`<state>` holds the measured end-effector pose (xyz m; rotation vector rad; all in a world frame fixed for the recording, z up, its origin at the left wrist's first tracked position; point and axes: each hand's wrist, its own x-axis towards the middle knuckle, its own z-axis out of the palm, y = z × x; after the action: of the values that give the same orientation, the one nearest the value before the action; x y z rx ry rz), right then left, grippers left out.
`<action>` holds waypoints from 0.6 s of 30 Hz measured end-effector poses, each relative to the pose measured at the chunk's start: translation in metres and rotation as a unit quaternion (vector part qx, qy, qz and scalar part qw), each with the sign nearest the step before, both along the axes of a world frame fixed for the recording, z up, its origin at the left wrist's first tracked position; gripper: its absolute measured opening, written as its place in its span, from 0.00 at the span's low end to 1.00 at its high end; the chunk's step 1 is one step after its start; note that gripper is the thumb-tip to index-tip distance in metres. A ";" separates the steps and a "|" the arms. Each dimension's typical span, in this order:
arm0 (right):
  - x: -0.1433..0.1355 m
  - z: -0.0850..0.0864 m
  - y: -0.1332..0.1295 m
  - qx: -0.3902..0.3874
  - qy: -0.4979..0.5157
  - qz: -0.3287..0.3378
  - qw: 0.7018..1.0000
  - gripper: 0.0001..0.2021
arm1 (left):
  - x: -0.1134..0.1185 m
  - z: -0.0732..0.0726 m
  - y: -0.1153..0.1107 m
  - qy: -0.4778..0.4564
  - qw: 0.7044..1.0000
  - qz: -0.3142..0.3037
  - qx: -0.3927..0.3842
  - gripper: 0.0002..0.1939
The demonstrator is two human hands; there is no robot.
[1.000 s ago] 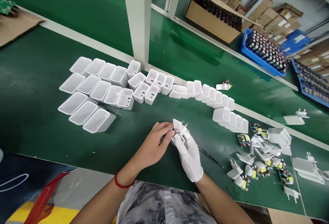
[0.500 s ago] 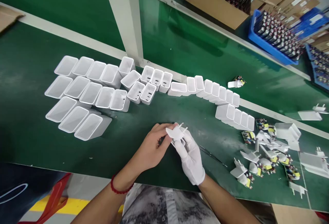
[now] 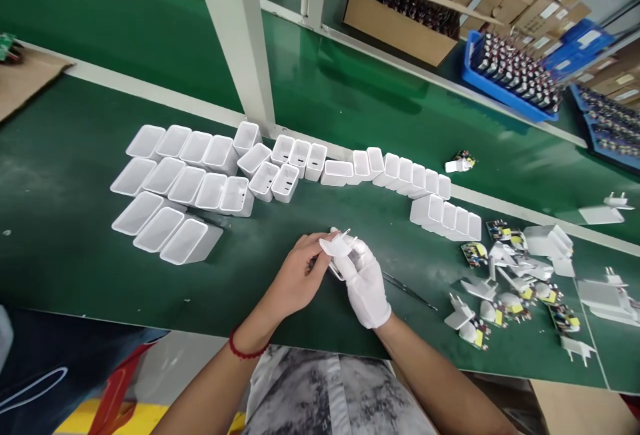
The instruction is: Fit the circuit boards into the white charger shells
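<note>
Close to the table's front edge, my bare left hand pinches a white plug cover with two metal pins. My right hand, in a white glove, is wrapped around a white charger housing just beneath the cover. Fingers hide most of that housing, and I cannot tell whether the two parts touch. On the table right of my gloved hand lies a pair of dark tweezers.
Rows of open white housings stand at left, and a line of more housings runs rightward. Circuit boards with plug covers lie scattered at right. A beige post rises behind. Beyond are a cardboard box and blue tray.
The view has shifted a little. My hands keep the plug cover and housing together at nearly the same spot; my right fingers have shifted slightly around the housing.
</note>
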<state>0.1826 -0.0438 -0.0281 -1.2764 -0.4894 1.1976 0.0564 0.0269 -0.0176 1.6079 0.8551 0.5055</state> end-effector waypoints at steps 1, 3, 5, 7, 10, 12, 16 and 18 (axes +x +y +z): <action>0.003 -0.001 -0.001 0.002 0.006 0.014 1.000 0.18 | -0.001 0.001 0.001 0.000 1.000 -0.003 -0.006 0.19; 0.013 0.000 -0.005 0.008 0.030 0.046 0.998 0.20 | -0.002 0.002 0.003 0.010 1.000 -0.015 -0.019 0.19; 0.024 0.002 -0.011 0.031 0.036 0.065 0.997 0.23 | -0.003 0.003 0.004 0.026 0.999 -0.021 -0.021 0.20; 0.028 0.006 -0.016 0.058 -0.052 0.105 0.991 0.25 | -0.002 0.003 0.002 0.040 0.999 -0.010 -0.004 0.20; 0.025 0.015 -0.018 0.058 -0.324 0.170 0.929 0.27 | 0.004 0.005 -0.007 0.059 0.998 0.012 0.033 0.20; 0.025 0.024 -0.015 0.040 -0.427 0.179 0.886 0.24 | 0.010 0.011 -0.016 0.075 0.996 0.034 0.042 0.21; 0.069 0.050 -0.008 0.042 -0.231 0.112 0.965 0.20 | 0.019 0.036 -0.031 0.065 0.992 0.109 0.011 0.26; 0.111 0.065 -0.010 0.045 -0.114 0.039 0.992 0.19 | 0.022 0.046 -0.034 0.043 0.991 0.130 0.006 0.25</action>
<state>0.2937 -0.0539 0.0368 -1.3332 -0.7582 1.0857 0.0784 -0.0072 0.0281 1.5458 1.1367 0.6288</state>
